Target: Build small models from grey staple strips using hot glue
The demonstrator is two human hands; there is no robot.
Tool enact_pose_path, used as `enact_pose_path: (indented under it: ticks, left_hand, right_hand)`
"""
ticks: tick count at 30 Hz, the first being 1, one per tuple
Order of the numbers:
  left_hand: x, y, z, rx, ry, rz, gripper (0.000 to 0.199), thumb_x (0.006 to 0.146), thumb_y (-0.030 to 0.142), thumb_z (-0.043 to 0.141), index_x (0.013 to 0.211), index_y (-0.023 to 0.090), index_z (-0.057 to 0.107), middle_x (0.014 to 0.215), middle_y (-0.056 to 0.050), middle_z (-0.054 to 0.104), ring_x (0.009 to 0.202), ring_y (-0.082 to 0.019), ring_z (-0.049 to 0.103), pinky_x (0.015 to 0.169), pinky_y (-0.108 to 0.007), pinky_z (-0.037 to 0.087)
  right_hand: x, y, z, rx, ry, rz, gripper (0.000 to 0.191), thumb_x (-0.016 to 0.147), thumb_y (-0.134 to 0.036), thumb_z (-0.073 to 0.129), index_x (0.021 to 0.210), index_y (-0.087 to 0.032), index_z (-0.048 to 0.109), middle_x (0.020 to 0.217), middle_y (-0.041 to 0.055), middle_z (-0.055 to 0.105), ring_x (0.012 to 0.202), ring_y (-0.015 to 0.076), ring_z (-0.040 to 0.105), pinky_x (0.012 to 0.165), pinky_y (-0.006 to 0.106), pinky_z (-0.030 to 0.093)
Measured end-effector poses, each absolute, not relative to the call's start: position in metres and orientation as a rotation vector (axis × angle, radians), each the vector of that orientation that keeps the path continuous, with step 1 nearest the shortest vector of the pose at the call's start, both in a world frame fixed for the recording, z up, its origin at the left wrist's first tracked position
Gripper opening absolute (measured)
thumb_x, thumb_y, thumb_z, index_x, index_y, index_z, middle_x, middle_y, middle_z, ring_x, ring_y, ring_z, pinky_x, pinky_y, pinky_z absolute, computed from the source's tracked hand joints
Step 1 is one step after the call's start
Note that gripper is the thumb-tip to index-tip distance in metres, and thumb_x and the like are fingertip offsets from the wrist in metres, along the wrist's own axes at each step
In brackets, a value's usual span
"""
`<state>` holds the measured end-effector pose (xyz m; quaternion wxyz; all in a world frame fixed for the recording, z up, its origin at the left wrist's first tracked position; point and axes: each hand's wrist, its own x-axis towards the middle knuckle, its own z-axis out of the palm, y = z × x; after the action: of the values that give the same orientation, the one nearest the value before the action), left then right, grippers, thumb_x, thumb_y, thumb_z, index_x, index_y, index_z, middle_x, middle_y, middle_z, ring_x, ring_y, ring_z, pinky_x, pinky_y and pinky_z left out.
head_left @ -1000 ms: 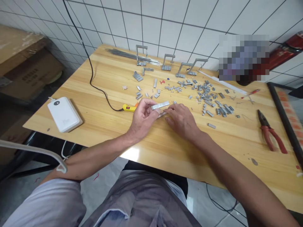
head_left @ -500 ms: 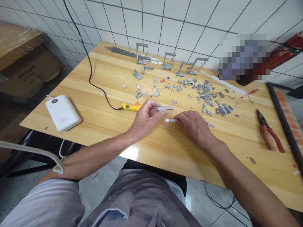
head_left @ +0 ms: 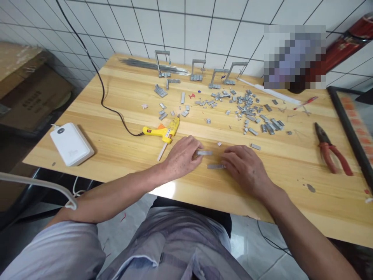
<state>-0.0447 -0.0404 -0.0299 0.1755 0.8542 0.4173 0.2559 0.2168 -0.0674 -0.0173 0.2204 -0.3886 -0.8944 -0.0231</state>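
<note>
My left hand (head_left: 185, 155) is closed, its thumb and fingers pinching one end of a short grey metal strip (head_left: 205, 153) that points right. Facing it, my right hand (head_left: 246, 167) has its fingers closed on the end of a second grey metal strip (head_left: 215, 167), which lies low over the wood and points left. The two strips are apart, the second nearer to the table's front edge. A small pale square piece (head_left: 219, 144) lies between the hands. Beyond my left hand rests a yellow glue gun (head_left: 167, 134) with a glue stick in its back.
Loose grey metal pieces (head_left: 247, 105) are scattered behind my hands. Several grey frames (head_left: 198, 70) stand near the tiled wall, beside thin metal rods (head_left: 145, 66). Red-handled pliers (head_left: 328, 151) lie right, a white power bank (head_left: 71, 144) left. A black cord (head_left: 103, 93) runs to the glue gun.
Both hands have come down and closer to the table's front edge, each with its strip. The glue gun's body now shows from behind my left hand. The view has shifted slightly.
</note>
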Motion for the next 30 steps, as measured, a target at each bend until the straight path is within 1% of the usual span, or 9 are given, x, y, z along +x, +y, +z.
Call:
enact_pose_path:
  ticks: [4,9,14,17,20,23,26,29,30]
  left_hand:
    - [-0.046,-0.041,-0.03,2.443,1.193,0.698,0.02,0.093,0.021,0.065,0.112,0.017,0.063,0.105,-0.01,0.069,0.101,-0.026,0.064,0.09,-0.041,0.053]
    - [-0.047,-0.04,-0.03,2.45,1.164,0.667,0.02,0.095,0.024,0.063,0.114,0.017,0.065,0.111,-0.011,0.069,0.102,-0.025,0.065,0.091,-0.041,0.053]
    - [-0.047,-0.04,-0.027,2.482,1.185,0.618,0.021,0.095,0.024,0.063,0.114,0.017,0.066,0.114,-0.012,0.07,0.106,-0.027,0.064,0.094,-0.043,0.052]
    - [-0.046,-0.044,-0.016,2.544,1.21,0.574,0.021,0.094,0.025,0.066,0.114,0.017,0.067,0.116,-0.013,0.07,0.109,-0.029,0.063,0.098,-0.045,0.051]
    - [-0.04,-0.05,-0.003,2.577,1.154,0.517,0.023,0.096,0.029,0.066,0.114,0.016,0.069,0.115,-0.013,0.07,0.108,-0.03,0.063,0.098,-0.045,0.051]
    - [-0.027,-0.054,0.006,2.547,1.068,0.442,0.028,0.098,0.037,0.067,0.117,0.017,0.069,0.112,-0.012,0.069,0.107,-0.029,0.064,0.094,-0.042,0.052]
    - [-0.012,-0.052,0.012,2.432,1.062,0.413,0.028,0.097,0.04,0.068,0.116,0.019,0.069,0.107,-0.009,0.07,0.1,-0.025,0.066,0.084,-0.037,0.051]
    - [-0.002,-0.047,0.016,2.292,1.021,0.492,0.012,0.099,0.03,0.062,0.096,0.02,0.068,0.091,-0.003,0.07,0.085,-0.019,0.064,0.074,-0.031,0.046]
    - [0.0,-0.045,0.017,2.251,1.005,0.53,0.013,0.098,0.027,0.06,0.089,0.02,0.066,0.085,-0.001,0.068,0.08,-0.017,0.063,0.071,-0.03,0.043]
  right_hand:
    - [0.227,-0.068,-0.02,-1.137,-2.388,0.051,0.01,0.103,-0.022,0.062,0.11,-0.02,0.069,0.108,0.0119,0.074,0.097,0.0269,0.069,0.086,0.043,0.056]
    - [0.248,-0.072,-0.015,-1.213,-2.373,0.301,0.024,0.097,-0.03,0.069,0.12,-0.024,0.066,0.116,0.0117,0.071,0.107,0.0299,0.068,0.091,0.049,0.058]
    - [0.253,-0.079,-0.013,-1.277,-2.412,0.429,0.017,0.094,-0.025,0.066,0.11,-0.024,0.07,0.11,0.0112,0.07,0.102,0.0297,0.067,0.088,0.049,0.058]
    - [0.25,-0.08,-0.014,-1.28,-2.412,0.423,0.011,0.096,-0.021,0.061,0.102,-0.023,0.07,0.108,0.0114,0.071,0.101,0.0284,0.066,0.087,0.047,0.057]
    - [0.247,-0.079,-0.009,-1.257,-2.415,0.459,0.01,0.1,-0.021,0.058,0.102,-0.023,0.067,0.106,0.0104,0.071,0.099,0.0263,0.066,0.084,0.043,0.056]
    - [0.245,-0.077,0.003,-1.258,-2.456,0.46,0.013,0.103,-0.022,0.053,0.105,-0.024,0.066,0.099,0.0079,0.072,0.092,0.0238,0.067,0.08,0.039,0.055]
    - [0.239,-0.076,0.017,-1.229,-2.463,0.422,0.016,0.105,-0.021,0.051,0.107,-0.023,0.066,0.098,0.0075,0.073,0.091,0.0234,0.068,0.081,0.039,0.055]
    - [0.23,-0.072,0.025,-1.186,-2.354,0.412,0.015,0.105,-0.021,0.053,0.111,-0.023,0.066,0.103,0.0082,0.074,0.096,0.0235,0.07,0.084,0.039,0.056]
    - [0.226,-0.07,0.026,-1.173,-2.298,0.421,0.014,0.104,-0.022,0.054,0.112,-0.024,0.066,0.103,0.0079,0.075,0.096,0.023,0.071,0.084,0.039,0.057]
